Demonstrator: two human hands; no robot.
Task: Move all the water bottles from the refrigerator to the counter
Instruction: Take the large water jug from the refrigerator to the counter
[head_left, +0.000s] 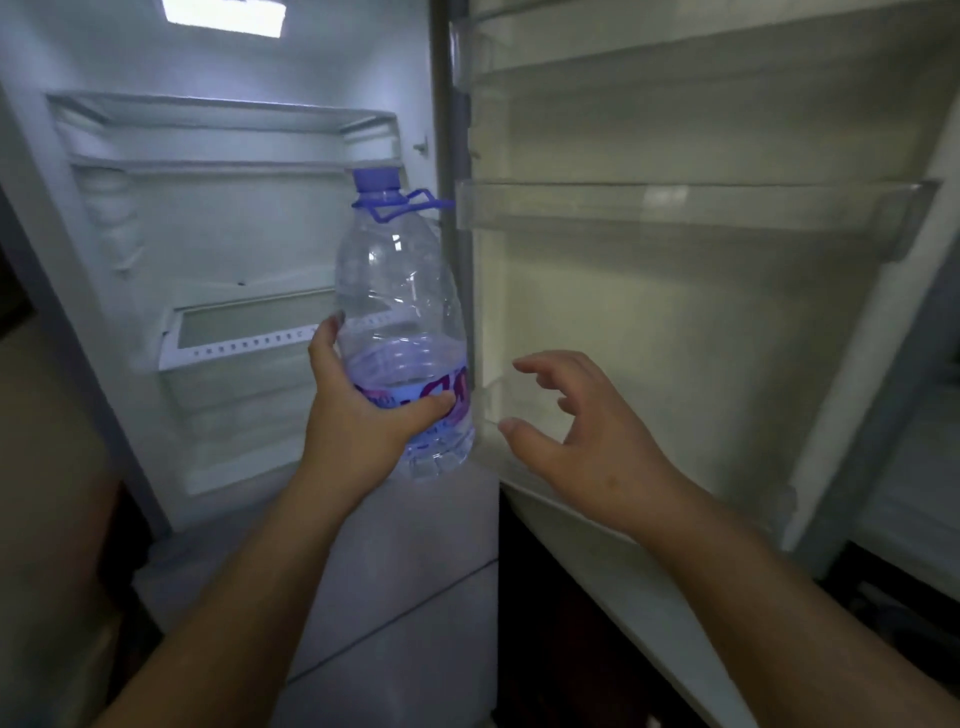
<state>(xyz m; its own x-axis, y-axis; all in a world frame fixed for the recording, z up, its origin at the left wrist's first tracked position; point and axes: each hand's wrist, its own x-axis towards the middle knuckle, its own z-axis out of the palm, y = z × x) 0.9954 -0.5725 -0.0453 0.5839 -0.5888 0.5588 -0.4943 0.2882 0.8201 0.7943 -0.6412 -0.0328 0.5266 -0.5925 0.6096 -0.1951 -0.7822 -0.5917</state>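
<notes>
Clearly, head view only:

Water bottle: a large clear plastic water bottle (402, 332) stands upright in mid-air in front of the open refrigerator (228, 249), roughly level with the edge where the cabinet meets the door.
Bottle details: a blue cap (375, 179) on top, a blue carry handle (410, 203) folded out to the right at the neck, a blue and pink label (415, 397) round the lower body; water fills only the lower part.
Left hand: the left hand (358, 415) grips the bottle low on its body, thumb across the label at the front, fingers wrapped round the far left side, one fingertip showing at the bottle's left edge.
Right hand: the right hand (587, 415) hangs just to the right of the bottle, apart from it, palm turned towards it, fingers spread and loosely curved, holding nothing.
Hands relative to bottle: the bottle sits between the two hands, held by the left one alone.
Refrigerator interior: lit from a lamp (224, 15) at the top; white shelves (223, 119) and a drawer front (234, 345) show behind the bottle.
Door: the refrigerator door (701, 322) stands open on the right, with a clear door shelf (675, 205) across it.
</notes>
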